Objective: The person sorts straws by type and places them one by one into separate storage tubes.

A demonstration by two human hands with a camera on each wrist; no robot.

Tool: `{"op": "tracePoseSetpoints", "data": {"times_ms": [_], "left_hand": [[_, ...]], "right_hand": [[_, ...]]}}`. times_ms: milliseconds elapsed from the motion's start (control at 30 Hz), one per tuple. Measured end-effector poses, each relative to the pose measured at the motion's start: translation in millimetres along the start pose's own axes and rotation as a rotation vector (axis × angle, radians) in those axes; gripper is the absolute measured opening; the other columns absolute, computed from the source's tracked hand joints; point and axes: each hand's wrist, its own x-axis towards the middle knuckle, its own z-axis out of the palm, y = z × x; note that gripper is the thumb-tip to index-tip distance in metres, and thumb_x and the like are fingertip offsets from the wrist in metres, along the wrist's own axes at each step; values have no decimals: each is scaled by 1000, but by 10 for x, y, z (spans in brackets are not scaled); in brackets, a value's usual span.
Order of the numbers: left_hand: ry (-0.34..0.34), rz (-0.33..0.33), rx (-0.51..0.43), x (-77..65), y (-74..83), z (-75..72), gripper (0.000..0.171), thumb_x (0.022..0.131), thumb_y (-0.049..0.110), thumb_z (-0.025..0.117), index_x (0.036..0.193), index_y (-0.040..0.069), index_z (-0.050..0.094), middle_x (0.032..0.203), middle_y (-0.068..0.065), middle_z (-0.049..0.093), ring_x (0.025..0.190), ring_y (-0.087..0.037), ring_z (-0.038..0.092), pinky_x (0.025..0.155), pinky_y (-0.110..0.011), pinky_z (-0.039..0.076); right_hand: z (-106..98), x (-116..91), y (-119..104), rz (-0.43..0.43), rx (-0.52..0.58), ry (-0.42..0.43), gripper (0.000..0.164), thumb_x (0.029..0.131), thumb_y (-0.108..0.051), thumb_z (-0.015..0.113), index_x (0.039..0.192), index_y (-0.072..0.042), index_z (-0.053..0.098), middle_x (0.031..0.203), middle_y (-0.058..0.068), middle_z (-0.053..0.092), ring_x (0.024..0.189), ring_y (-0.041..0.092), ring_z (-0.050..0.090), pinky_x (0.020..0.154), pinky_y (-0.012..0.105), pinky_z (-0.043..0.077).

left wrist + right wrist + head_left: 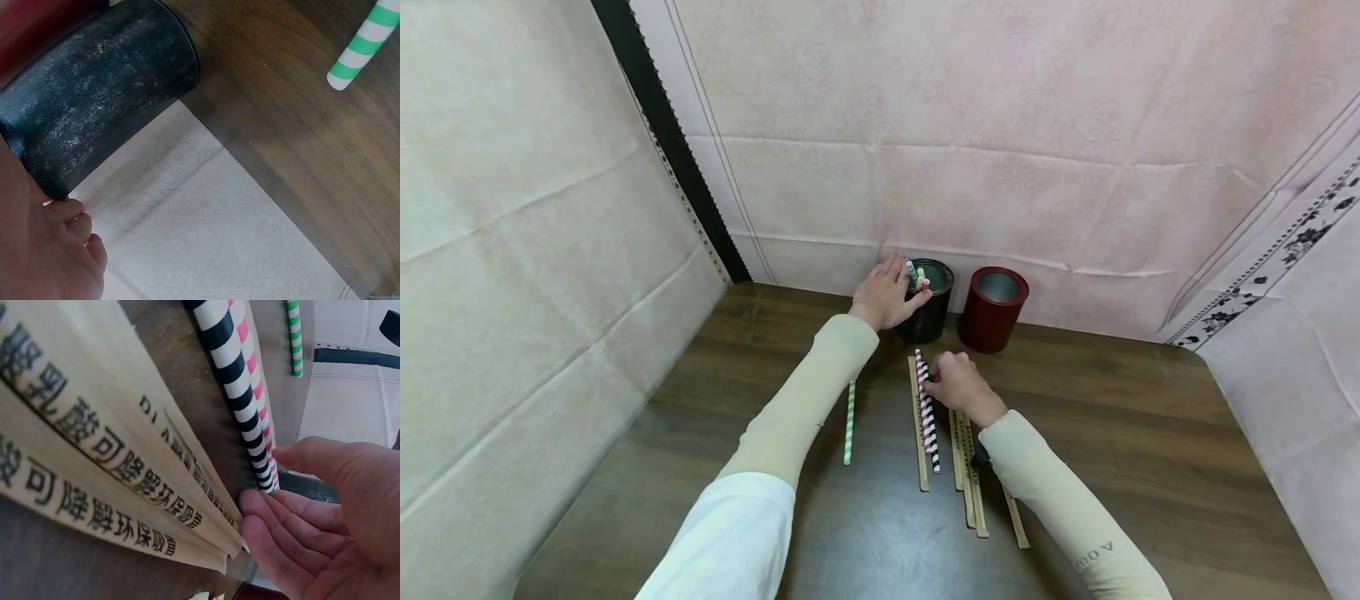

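My left hand (883, 293) rests on the black can (928, 321), fingers extended along its far left side. The thumb lies over the rim, beside several striped straw (912, 271) ends poking out. In the left wrist view the palm (44, 250) is against the can's rim. My right hand (961, 385) is low over the table, thumb and fingers curled about the far end of a black-and-white striped straw (931, 425). A pink-and-white striped straw (921, 400) lies right alongside it. The right wrist view shows the thumb (306, 453) and fingertips on either side of both straws' ends.
A red can (992, 312) stands right of the black one, near the cloth wall (1000, 200). Paper-wrapped straws (970, 492) with printed characters lie around the right forearm; one wrapped straw (919, 450) lies left of the striped pair. A green-and-white straw (849, 425) lies farther left.
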Motion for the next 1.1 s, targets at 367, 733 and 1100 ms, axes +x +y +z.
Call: {"op": "tracePoseSetpoints", "data": {"times_ms": [367,733,1100], "left_hand": [[4,-1,3,-4,4,-4,90,107,72,16,169,5,21,179,-13,7,168,-27,7,137,-38,11],[2,3,-8,-4,20,9,90,108,71,16,169,5,21,180,-12,6,168,-25,6,137,-38,10],[4,5,3,-11,2,-6,90,108,71,17,169,5,21,179,-13,7,168,-26,6,137,-38,11]], "right_hand": [[23,95,-31,117,-15,-34,24,97,-19,78,79,-4,72,64,5,57,57,18,55,51,26,45],[55,211,-48,249,-22,-46,25,98,-22,77,82,-5,70,73,10,64,62,21,63,54,28,49],[43,253,-42,278,-9,-45,33,97,-29,77,76,-7,64,70,5,56,64,20,59,57,30,47]]}}
